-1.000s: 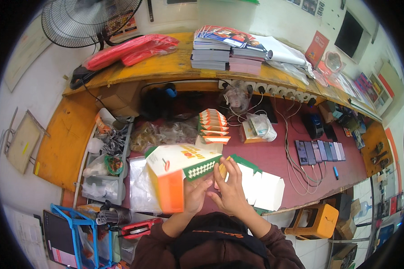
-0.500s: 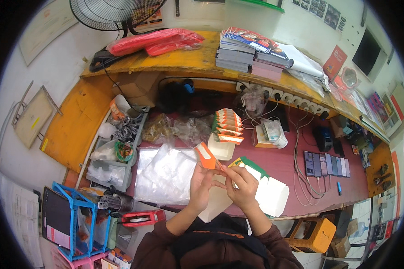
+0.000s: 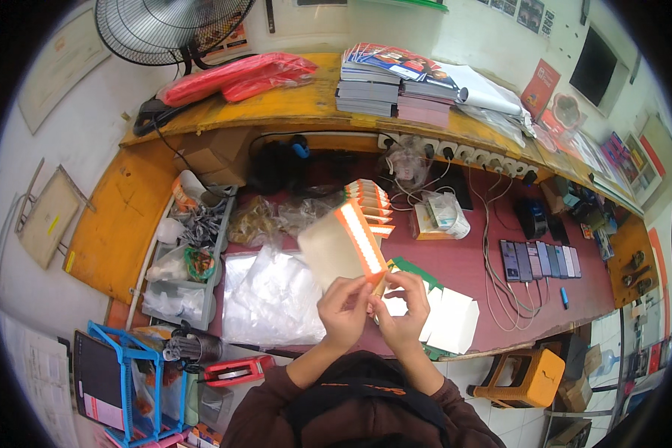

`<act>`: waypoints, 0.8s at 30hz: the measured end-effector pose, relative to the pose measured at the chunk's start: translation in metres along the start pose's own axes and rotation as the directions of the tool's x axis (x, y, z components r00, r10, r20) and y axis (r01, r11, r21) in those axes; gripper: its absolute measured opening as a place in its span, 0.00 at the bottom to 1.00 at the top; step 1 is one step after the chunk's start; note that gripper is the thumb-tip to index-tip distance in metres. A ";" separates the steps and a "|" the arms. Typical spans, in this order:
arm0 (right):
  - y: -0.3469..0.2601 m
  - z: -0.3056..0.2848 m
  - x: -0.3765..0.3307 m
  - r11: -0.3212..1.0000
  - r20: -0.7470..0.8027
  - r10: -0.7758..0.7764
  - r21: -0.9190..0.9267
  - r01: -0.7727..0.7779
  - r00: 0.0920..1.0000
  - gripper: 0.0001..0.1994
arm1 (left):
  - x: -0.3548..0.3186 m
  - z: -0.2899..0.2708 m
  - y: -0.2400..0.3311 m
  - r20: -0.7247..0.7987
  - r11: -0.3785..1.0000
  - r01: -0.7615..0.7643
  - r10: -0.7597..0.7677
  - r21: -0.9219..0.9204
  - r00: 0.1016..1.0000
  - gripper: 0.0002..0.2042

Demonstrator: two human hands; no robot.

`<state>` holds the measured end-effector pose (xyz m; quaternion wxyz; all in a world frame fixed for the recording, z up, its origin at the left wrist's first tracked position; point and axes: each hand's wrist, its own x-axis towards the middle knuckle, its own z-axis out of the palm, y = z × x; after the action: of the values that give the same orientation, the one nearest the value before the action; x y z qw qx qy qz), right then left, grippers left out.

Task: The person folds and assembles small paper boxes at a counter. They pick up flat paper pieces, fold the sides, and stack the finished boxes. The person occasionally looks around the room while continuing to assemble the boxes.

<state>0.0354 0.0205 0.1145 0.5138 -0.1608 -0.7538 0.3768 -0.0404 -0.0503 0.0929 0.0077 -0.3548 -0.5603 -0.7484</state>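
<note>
Both hands grip a thin cardboard carton [image 3: 327,252] with a pale inside and an orange-and-white edge strip. The carton is tilted, its wide panel rising away from me to the left. My left hand [image 3: 343,310] pinches the strip's near end, and my right hand [image 3: 405,306] pinches the corner beside it, fingertips almost touching. Beyond the carton stands a row of folded orange-and-white cartons [image 3: 367,196], partly covered by it. Under and right of my right hand lie flat white and green carton blanks [image 3: 453,319].
Clear plastic bags [image 3: 269,302] lie left of my hands, near a grey divided bin [image 3: 220,261]. Several phones [image 3: 534,261] with cables sit at the right of the maroon tabletop [image 3: 463,257]. A wooden shelf [image 3: 276,101] spans the back. An orange stool [image 3: 526,377] stands lower right.
The carton has swung up: its pale panel hung below my hands and now extends up and away. Both hands have turned with it, still gripping. The view has shifted slightly.
</note>
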 end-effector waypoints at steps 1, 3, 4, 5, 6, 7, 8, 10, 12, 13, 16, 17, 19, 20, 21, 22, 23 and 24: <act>0.001 0.000 0.000 1.000 -0.036 -0.005 -0.009 0.005 0.999 0.10 | 0.000 0.000 0.001 -0.041 0.990 0.085 -0.090 -0.110 0.995 0.08; 0.006 -0.002 0.001 0.987 -0.078 -0.119 -0.119 0.109 0.990 0.13 | 0.002 -0.003 0.000 -0.064 0.983 0.091 -0.102 -0.160 0.993 0.08; 0.010 -0.003 0.003 0.975 -0.086 -0.159 -0.170 0.143 0.983 0.13 | 0.004 -0.004 0.000 -0.067 0.975 0.099 -0.114 -0.197 0.991 0.08; 0.013 -0.005 0.005 0.963 -0.092 -0.178 -0.219 0.154 0.980 0.13 | 0.004 -0.005 0.000 -0.073 0.961 0.112 -0.135 -0.253 0.988 0.08; 0.016 -0.006 0.006 0.976 -0.061 -0.176 -0.144 0.166 0.983 0.08 | 0.005 -0.005 0.000 -0.063 0.972 0.099 -0.115 -0.214 0.991 0.08; 0.018 -0.007 0.006 0.976 -0.061 -0.174 -0.146 0.163 0.983 0.07 | 0.006 -0.005 -0.001 -0.056 0.977 0.092 -0.105 -0.194 0.993 0.08; 0.020 -0.009 0.007 0.976 -0.062 -0.172 -0.149 0.161 0.983 0.06 | 0.006 -0.005 -0.001 -0.035 0.978 0.083 -0.091 -0.192 0.995 0.07; 0.022 -0.009 0.008 0.977 -0.069 -0.182 -0.129 0.172 0.981 0.05 | 0.006 -0.004 0.000 -0.024 0.988 0.047 -0.051 -0.145 0.998 0.07; 0.023 -0.008 0.008 0.976 -0.008 -0.199 -0.093 0.197 0.980 0.06 | 0.006 -0.003 0.000 -0.016 0.986 0.048 -0.051 -0.159 0.999 0.07; 0.023 -0.007 0.008 0.980 0.028 -0.188 -0.066 0.190 0.982 0.06 | 0.006 -0.003 0.000 -0.020 0.980 0.066 -0.071 -0.187 0.997 0.07; 0.023 -0.002 0.008 0.980 -0.032 -0.193 -0.060 0.191 0.981 0.06 | 0.007 -0.004 -0.001 -0.045 0.993 0.043 -0.048 -0.110 0.998 0.07; 0.022 0.000 0.008 0.981 -0.070 -0.190 -0.039 0.188 0.979 0.06 | 0.008 -0.005 -0.001 -0.043 0.998 0.020 -0.023 -0.061 0.999 0.07; 0.020 0.002 0.007 0.993 -0.044 -0.121 0.000 0.121 0.992 0.04 | 0.009 -0.008 -0.003 0.034 0.924 -0.289 0.289 0.251 0.957 0.07; 0.018 0.003 0.007 0.991 -0.030 -0.130 0.012 0.131 0.991 0.04 | 0.009 -0.008 -0.004 0.073 0.837 -0.399 0.402 0.374 0.913 0.07; 0.016 0.003 0.007 0.991 -0.004 -0.133 0.018 0.133 0.991 0.04 | 0.009 -0.008 -0.005 0.113 0.814 -0.437 0.428 0.382 0.897 0.08; 0.014 0.003 0.007 0.992 -0.017 -0.125 0.025 0.126 0.992 0.04 | 0.009 -0.009 -0.005 0.110 0.811 -0.443 0.436 0.382 0.893 0.08; 0.012 0.002 0.008 0.993 -0.017 -0.111 0.026 0.111 0.994 0.04 | 0.009 -0.009 -0.006 0.125 0.804 -0.468 0.456 0.366 0.881 0.08; 0.009 0.001 0.008 0.995 -0.017 -0.096 0.028 0.096 0.995 0.04 | 0.008 -0.009 -0.006 0.100 0.858 -0.413 0.402 0.305 0.910 0.08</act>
<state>0.0295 0.0315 0.1129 0.5395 -0.1201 -0.7511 0.3611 -0.0538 -0.0526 0.0913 0.2138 -0.4713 -0.5864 -0.6232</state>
